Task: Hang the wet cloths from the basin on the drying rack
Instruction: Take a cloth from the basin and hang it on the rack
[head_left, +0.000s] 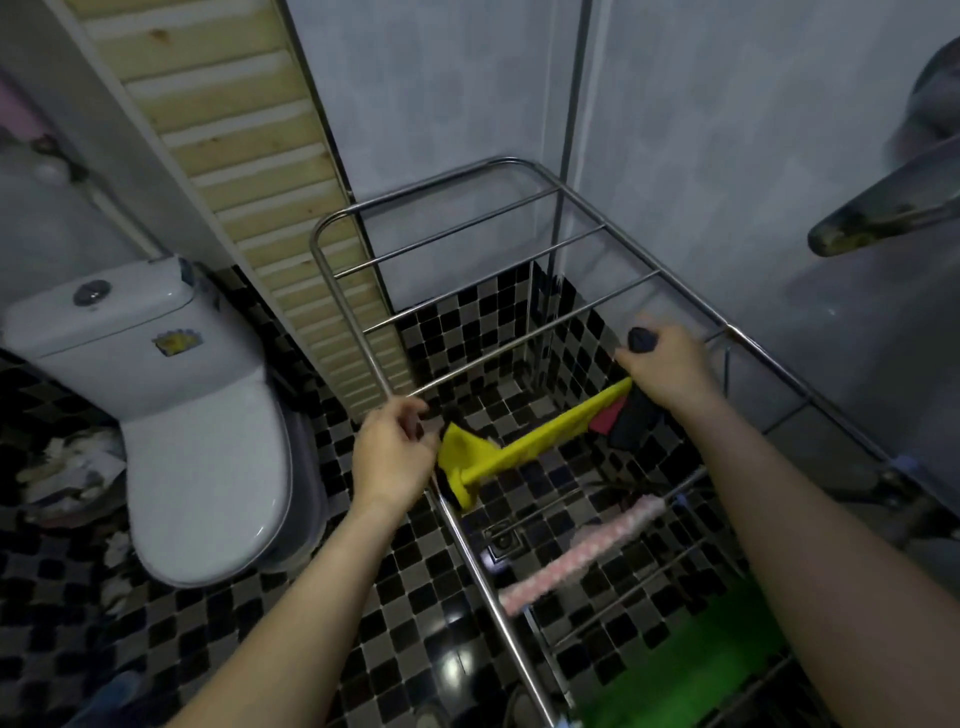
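Observation:
A steel drying rack (457, 215) stands in the corner with several bare rails at its far end. A yellow cloth (524, 441) is stretched across the rack between both hands. My left hand (397, 457) pinches its left end by the rack's left side rail. My right hand (662, 366) grips its right end, along with a dark cloth (641, 340); dark and red cloth (621, 415) hangs below it. Nearer me, a pink dotted cloth (582, 553) and a green cloth (680, 670) lie over rails. The basin is out of view.
A white toilet (197, 457) stands to the left, with litter on the floor (72, 467) beside it. The floor (291, 623) is black and grey mosaic tile with a drain (504, 540) under the rack. A dark blurred object (893, 208) juts in at the upper right.

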